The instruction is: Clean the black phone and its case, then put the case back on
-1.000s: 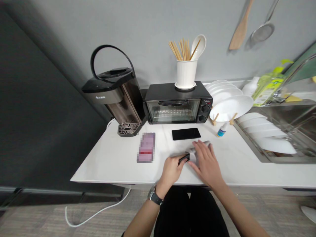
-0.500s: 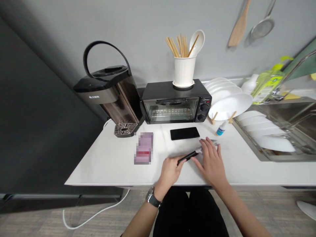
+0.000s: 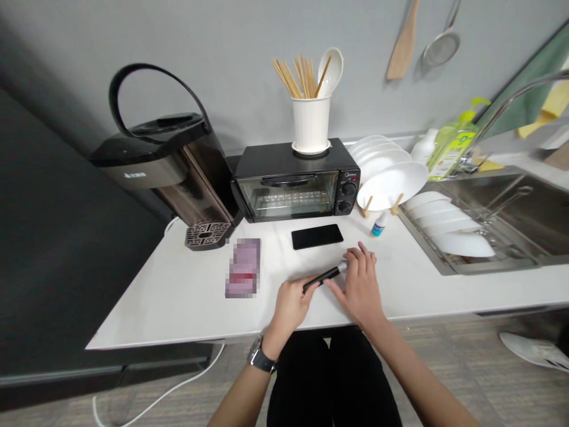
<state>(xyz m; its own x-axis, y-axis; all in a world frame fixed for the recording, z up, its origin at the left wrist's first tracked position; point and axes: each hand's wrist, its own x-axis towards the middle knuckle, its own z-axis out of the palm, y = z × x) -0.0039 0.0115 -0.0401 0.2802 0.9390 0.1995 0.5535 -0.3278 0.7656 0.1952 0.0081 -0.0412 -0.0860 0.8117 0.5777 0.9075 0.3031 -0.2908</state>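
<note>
My left hand [image 3: 292, 304] is closed round one end of a black stick-like object [image 3: 323, 277] held low over the white counter. The other end, pale or clear, meets my right hand [image 3: 362, 284], whose fingers are bent over it; my right thumb lies near the black part. What the right fingers cover is hidden. Behind my hands a black phone [image 3: 317, 236] lies flat. Right of the phone stands a small bottle with a blue label [image 3: 379, 225]. A pinkish, pixelated item [image 3: 244, 267] lies to the left.
A water dispenser [image 3: 178, 172] stands at the back left, beside a toaster oven [image 3: 293, 196] bearing a white cup [image 3: 310, 124] of chopsticks. White plates [image 3: 391, 185] stand in a rack. At the right is a sink [image 3: 524, 219] with dishes. The counter's front edge [image 3: 178, 338] is close to me.
The view has swung to the right, so things appear farther left. The clear piece that showed beyond my right fingers is now mostly covered by them. My left hand keeps its hold on the black object.
</note>
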